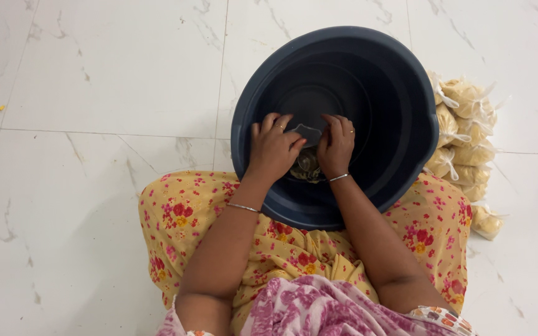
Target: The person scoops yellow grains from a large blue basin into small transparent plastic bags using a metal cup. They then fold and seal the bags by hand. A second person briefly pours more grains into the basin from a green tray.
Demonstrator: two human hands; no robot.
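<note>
Down inside a dark blue plastic tub (pixel 400 106), tilted toward the lap and resting against floral yellow cloth (pixel 182 214). Left hand (pixel 272 149) and right hand (pixel 336 146) both reaching into it, side by side, fingers curled and pinched on a small clear plastic bag (pixel 307 160) — its flattened top edge caught between the two thumbs and forefingers. Bag low in the tub near the closer wall, holding something dark and greenish; contents too small and shadowed to name. Otherwise just the tub's bare ribbed bottom beyond the knuckles. Thin bangles on both wrists, rings on both hands. Just beside the tub's right rim, on the white marble floor (pixel 94 74) — a heap of tied clear bags (pixel 465 134) filled with pale yellow stuff, knotted at the tops, stacked against each other and touching the tub's outer wall.
</note>
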